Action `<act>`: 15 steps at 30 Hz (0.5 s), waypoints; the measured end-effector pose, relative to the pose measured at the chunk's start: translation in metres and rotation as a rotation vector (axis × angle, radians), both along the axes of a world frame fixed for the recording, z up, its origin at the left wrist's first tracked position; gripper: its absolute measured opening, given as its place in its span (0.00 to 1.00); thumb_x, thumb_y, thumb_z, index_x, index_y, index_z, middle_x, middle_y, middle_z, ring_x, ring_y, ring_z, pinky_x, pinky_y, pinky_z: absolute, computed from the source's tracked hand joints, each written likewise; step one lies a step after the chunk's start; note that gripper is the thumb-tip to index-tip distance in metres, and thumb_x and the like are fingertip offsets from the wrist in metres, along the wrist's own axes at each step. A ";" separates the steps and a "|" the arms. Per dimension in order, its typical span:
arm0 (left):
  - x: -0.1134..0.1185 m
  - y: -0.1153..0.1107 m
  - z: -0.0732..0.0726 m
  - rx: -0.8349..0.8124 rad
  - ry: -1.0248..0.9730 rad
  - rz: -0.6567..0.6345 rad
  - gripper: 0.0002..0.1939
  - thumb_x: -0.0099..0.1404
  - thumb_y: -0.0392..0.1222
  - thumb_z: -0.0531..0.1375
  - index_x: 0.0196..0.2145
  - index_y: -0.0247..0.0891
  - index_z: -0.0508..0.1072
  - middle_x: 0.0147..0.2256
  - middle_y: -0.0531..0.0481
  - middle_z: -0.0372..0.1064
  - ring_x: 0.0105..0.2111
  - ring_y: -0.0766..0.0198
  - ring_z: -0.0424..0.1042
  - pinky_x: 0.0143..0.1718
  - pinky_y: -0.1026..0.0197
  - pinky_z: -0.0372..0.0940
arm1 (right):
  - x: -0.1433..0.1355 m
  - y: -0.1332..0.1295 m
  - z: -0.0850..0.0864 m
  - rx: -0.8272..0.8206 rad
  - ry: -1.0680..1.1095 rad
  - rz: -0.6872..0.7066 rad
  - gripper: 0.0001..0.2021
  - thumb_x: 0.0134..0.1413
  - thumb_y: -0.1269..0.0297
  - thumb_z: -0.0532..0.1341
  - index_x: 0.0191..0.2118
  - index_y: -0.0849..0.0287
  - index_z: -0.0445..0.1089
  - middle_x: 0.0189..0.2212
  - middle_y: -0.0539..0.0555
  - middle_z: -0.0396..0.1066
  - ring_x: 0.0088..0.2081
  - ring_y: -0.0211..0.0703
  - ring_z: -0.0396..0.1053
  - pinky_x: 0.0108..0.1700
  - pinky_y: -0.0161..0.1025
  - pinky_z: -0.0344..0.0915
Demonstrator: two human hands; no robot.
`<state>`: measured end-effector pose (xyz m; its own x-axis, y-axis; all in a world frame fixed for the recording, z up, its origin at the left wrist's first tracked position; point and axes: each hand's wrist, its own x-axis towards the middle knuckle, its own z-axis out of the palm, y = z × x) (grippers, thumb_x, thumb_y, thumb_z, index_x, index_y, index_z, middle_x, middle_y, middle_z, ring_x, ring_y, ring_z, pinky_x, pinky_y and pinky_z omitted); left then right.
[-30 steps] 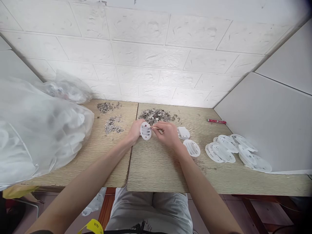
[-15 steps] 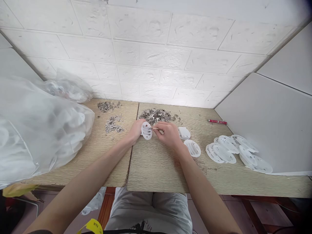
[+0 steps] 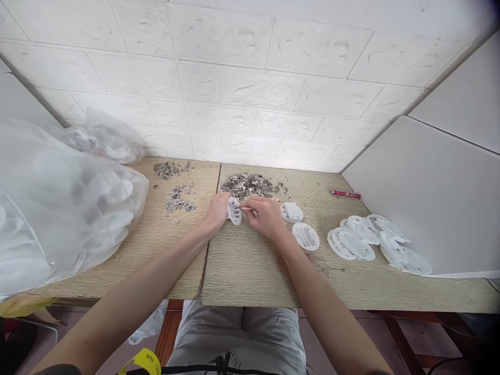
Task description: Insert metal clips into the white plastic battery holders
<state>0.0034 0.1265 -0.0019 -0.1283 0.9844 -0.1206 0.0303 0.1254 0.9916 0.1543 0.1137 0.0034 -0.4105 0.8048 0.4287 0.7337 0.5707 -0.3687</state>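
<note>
I am gripping a white oval plastic battery holder (image 3: 234, 210) in my left hand (image 3: 217, 211), fingers clamped on its edge, just in front of the pile of small metal contacts (image 3: 250, 185) on the worktop (image 3: 250, 271). My right hand (image 3: 265, 216) is pinching a thin metal contact (image 3: 248, 208) against the holder. Right of that pile, two more holders (image 3: 299, 224) are lying, and a heap of white oval covers (image 3: 375, 242) is sitting farther right.

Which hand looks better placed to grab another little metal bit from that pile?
Probably the right hand: it sits just below the metal pile with fingers pinched together, while the left hand holds the white plastic piece.
</note>
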 end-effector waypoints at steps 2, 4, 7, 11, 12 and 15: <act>0.001 0.000 -0.001 0.023 0.011 0.006 0.15 0.57 0.33 0.51 0.14 0.37 0.58 0.17 0.55 0.52 0.19 0.69 0.49 0.22 0.62 0.44 | -0.001 0.000 -0.001 0.008 -0.011 -0.004 0.10 0.55 0.71 0.57 0.32 0.58 0.76 0.28 0.52 0.75 0.28 0.38 0.67 0.28 0.35 0.51; 0.001 0.000 -0.002 0.038 0.016 0.002 0.15 0.57 0.33 0.51 0.14 0.37 0.58 0.17 0.55 0.52 0.19 0.69 0.50 0.22 0.62 0.44 | -0.001 0.000 -0.002 0.014 -0.024 -0.008 0.10 0.55 0.72 0.56 0.32 0.58 0.76 0.28 0.52 0.75 0.29 0.38 0.67 0.28 0.35 0.50; 0.002 -0.001 -0.004 0.044 0.007 0.003 0.15 0.57 0.33 0.50 0.14 0.37 0.60 0.17 0.55 0.54 0.19 0.69 0.51 0.22 0.62 0.45 | -0.003 0.000 -0.003 0.022 -0.043 -0.015 0.10 0.54 0.72 0.56 0.31 0.58 0.75 0.28 0.52 0.75 0.29 0.38 0.67 0.29 0.35 0.50; 0.003 0.000 -0.005 0.053 0.009 0.032 0.15 0.57 0.33 0.50 0.14 0.37 0.60 0.17 0.55 0.55 0.19 0.69 0.51 0.22 0.62 0.45 | -0.005 -0.001 -0.003 0.035 -0.085 -0.039 0.11 0.53 0.73 0.55 0.30 0.58 0.75 0.28 0.52 0.75 0.29 0.39 0.67 0.28 0.35 0.49; 0.003 0.000 -0.005 0.053 0.006 0.035 0.15 0.57 0.34 0.51 0.14 0.37 0.60 0.17 0.55 0.55 0.19 0.69 0.51 0.22 0.62 0.45 | -0.005 -0.002 -0.003 0.038 -0.092 -0.046 0.11 0.53 0.73 0.56 0.30 0.58 0.75 0.28 0.52 0.75 0.28 0.39 0.67 0.28 0.35 0.49; 0.003 0.000 -0.005 0.054 -0.043 0.040 0.15 0.57 0.34 0.51 0.14 0.37 0.58 0.16 0.55 0.54 0.19 0.69 0.51 0.22 0.62 0.45 | -0.006 -0.001 -0.002 0.038 -0.063 -0.052 0.11 0.54 0.72 0.55 0.31 0.58 0.76 0.28 0.52 0.75 0.29 0.39 0.67 0.28 0.36 0.50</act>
